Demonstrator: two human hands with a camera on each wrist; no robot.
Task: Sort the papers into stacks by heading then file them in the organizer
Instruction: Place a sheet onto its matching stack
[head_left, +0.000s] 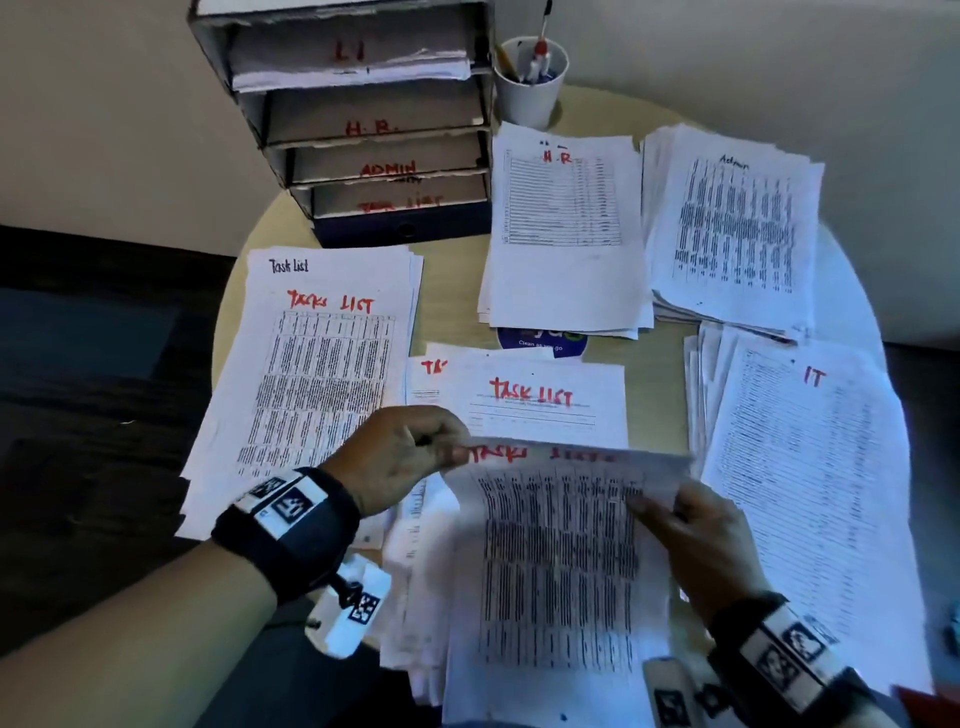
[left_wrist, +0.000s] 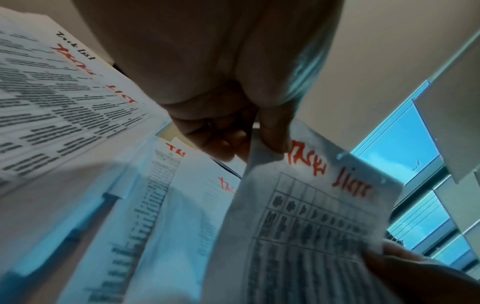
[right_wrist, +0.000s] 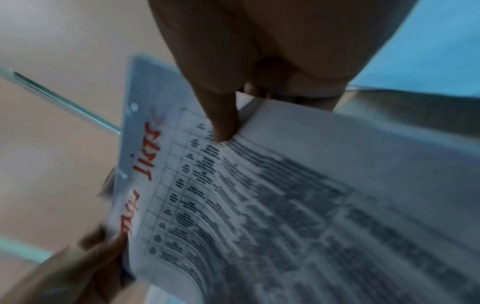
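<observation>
Left hand (head_left: 400, 457) and right hand (head_left: 696, 540) pinch Task List sheet (head_left: 561, 561).

bare forearms, no sleeves in view. left hand (head_left: 395, 457) above a wide dark wrist strap (head_left: 291, 535) with a white band of black square marker codes; small white camera block (head_left: 353, 608) under the wrist, also coded. right hand (head_left: 696, 545) above a matching dark strap (head_left: 784, 660), white coded band, white block beside it.
</observation>
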